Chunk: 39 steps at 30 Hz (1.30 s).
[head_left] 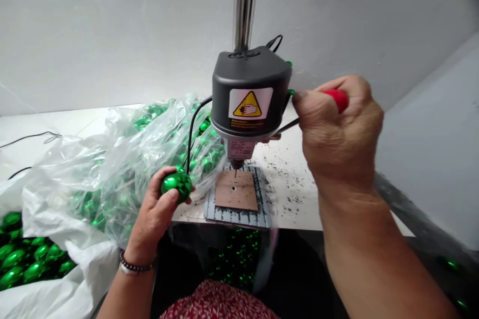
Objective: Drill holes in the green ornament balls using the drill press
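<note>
My left hand (157, 209) is closed around a shiny green ball (175, 185), a bauble by its look, left of the drill press. My right hand (339, 134) grips the red knob (337, 99) of the drill press lever, to the right of the machine. The drill press (250, 79) has a dark grey housing with a yellow warning label and stands on a steel column. Its thin bit (235, 173) points down above a brown board (237, 192) with a small hole. That board lies on the slotted grey base (265, 214).
Clear plastic bags (123, 169) full of green balls cover the left of the white table (292, 174). More green balls (33, 259) lie in a white sack at lower left. Dark shavings are scattered right of the base. A black cable (192, 129) hangs beside the drill press.
</note>
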### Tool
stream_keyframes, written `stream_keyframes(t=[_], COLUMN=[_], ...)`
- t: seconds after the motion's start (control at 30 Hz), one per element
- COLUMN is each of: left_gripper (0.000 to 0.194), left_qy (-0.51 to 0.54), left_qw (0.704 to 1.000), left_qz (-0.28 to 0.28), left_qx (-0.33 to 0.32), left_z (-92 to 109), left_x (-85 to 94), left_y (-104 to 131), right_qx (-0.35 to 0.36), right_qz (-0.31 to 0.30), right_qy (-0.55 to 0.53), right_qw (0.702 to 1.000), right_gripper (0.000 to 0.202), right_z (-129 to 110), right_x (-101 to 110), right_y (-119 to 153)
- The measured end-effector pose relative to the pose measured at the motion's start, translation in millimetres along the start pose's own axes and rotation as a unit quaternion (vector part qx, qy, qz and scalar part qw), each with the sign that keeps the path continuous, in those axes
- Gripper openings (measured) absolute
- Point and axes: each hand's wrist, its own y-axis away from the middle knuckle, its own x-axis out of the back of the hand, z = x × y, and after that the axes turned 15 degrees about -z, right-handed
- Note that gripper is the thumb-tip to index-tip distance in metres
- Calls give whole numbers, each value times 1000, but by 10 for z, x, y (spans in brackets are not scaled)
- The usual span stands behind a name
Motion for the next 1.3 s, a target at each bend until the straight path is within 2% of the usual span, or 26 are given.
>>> stream_keyframes(t=[0.07,0.13,0.23,0.33,0.57,0.77,0.97,1.17,1.3], left_gripper=[48,58,68,58,47,49,44,62,63], left_qy=[49,25,-28,-53,-97,-109,-152,-171,-139], left_qw=[994,989,989,986,975,971,968,964,968], left_qz=[-87,-137,-143,-149,-180,-195,-193,-200,-207], left_qx=[34,48,38,53,85,82,57,29,35], left_z=[22,7,-48,-76,-59,-75,-34,-72,-106], left_x=[-157,-342,-582,-707,-756,-806,-886,-948,-970], left_y=[-3,-59,-200,-338,-490,-549,-614,-652,-636], right_qx=[-4,-11,-11,-10,-34,-2,-6,-3,-10], right_qz=[0,-3,-10,-15,-48,-44,-47,-51,-51], right_qy=[-7,-8,-2,-5,19,-52,-73,-53,-34], right_qw=[1000,1000,1000,1000,998,998,996,997,998], right_gripper=[26,26,25,25,29,28,31,28,26], right_z=[1,-2,-11,-35,-99,-51,-49,-56,-48], right_x=[-5,-8,-7,0,36,31,39,55,48], right_y=[4,5,3,-1,-14,-14,-16,11,5])
